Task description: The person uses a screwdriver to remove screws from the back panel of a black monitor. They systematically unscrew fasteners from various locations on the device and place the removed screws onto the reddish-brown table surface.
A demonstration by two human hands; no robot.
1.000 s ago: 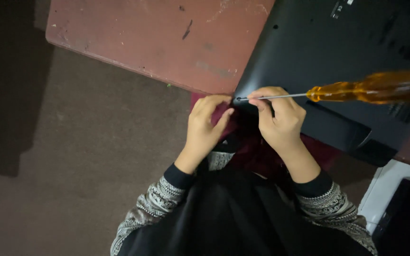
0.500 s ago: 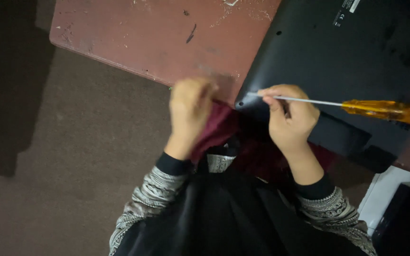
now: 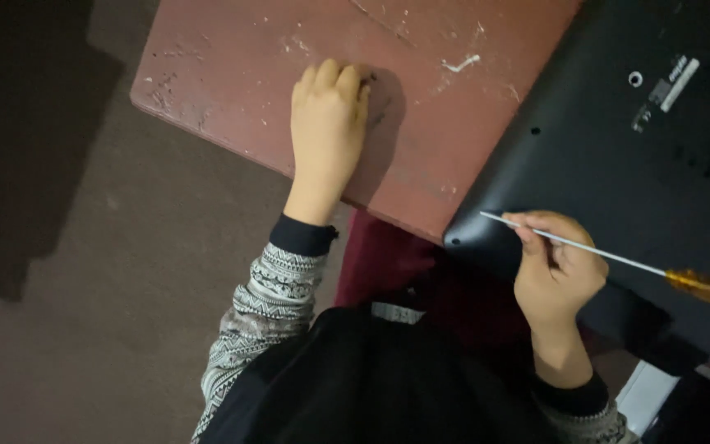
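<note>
The right hand [image 3: 556,275] pinches the screwdriver [image 3: 618,263] by its thin shaft, tip near the black case's [image 3: 618,164] corner. The left hand [image 3: 328,131] lies curled on the bench [image 3: 232,74], its grip hidden.

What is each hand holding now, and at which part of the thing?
The right hand pinches the screwdriver by its metal shaft, not the orange handle. The left hand rests on the red table; whether it holds anything cannot be told.
</note>
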